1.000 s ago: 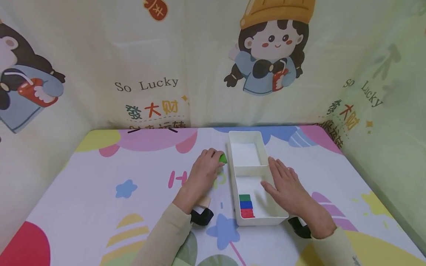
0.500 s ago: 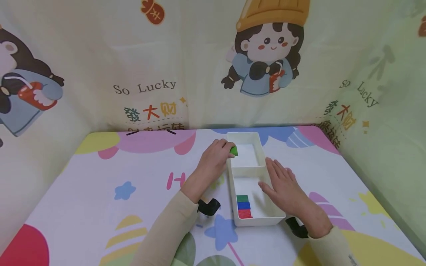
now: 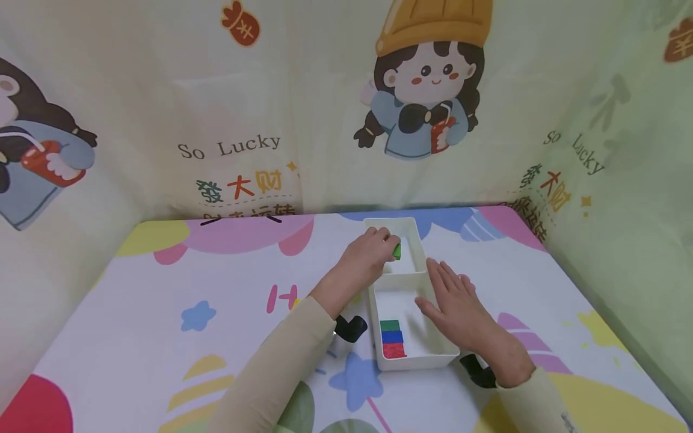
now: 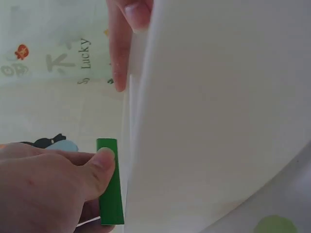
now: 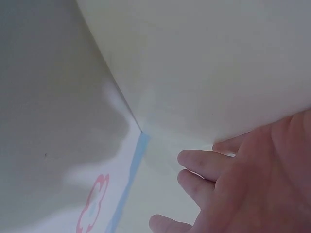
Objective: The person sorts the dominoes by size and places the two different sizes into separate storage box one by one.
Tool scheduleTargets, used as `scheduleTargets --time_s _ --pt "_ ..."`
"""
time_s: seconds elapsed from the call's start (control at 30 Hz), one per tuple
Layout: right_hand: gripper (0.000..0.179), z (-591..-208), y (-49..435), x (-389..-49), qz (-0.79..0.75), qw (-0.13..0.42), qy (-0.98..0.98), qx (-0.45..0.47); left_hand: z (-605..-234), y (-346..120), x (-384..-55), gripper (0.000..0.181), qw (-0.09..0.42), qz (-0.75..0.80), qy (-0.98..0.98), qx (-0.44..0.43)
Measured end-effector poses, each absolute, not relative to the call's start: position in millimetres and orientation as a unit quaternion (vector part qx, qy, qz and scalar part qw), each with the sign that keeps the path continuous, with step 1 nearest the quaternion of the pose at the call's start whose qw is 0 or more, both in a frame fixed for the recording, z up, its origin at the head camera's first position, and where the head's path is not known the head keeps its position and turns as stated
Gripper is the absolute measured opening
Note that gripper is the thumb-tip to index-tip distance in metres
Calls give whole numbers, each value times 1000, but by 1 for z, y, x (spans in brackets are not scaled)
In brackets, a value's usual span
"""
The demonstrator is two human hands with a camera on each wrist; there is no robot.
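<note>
My left hand (image 3: 367, 255) pinches a green block (image 3: 397, 251) over the far compartment of a two-part white box (image 3: 419, 362). In the left wrist view the thumb presses the long face of this block, beside the box's outer wall (image 4: 218, 97). Straight fingers of my right hand (image 3: 457, 307) lie along the box's right side near the divider, the thumb reaching over the rim. In the near compartment's left front corner sit a green block (image 3: 389, 325), a blue block (image 3: 392, 337) and a red block (image 3: 393, 350) in a row.
A patterned cloth (image 3: 135, 325) covers the table under the box. Printed curtains (image 3: 325, 108) stand behind it and at both sides. Black curved pieces show at the left wrist (image 3: 351, 329) and the right wrist (image 3: 477, 370).
From left of the box, my left hand has carried the green block rightward over the rim to the far compartment. My right hand stays at the right side. The head view has shifted slightly.
</note>
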State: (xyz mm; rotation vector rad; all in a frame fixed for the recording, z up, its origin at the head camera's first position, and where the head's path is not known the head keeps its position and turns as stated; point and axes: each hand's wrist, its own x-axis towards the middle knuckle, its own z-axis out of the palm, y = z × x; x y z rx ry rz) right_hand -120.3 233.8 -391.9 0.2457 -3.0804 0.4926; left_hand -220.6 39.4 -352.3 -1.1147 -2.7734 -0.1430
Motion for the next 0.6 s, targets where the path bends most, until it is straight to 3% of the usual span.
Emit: scheduleTargets --time_s 0.23,0.6 --pt "82 -393 233 -120 165 8 -983 81 -353 52 -226 42 -15 -1 -919 -394" --pt "82 -399 236 -120 168 2 -983 78 -364 56 -250 30 -38 21 -906 -422"
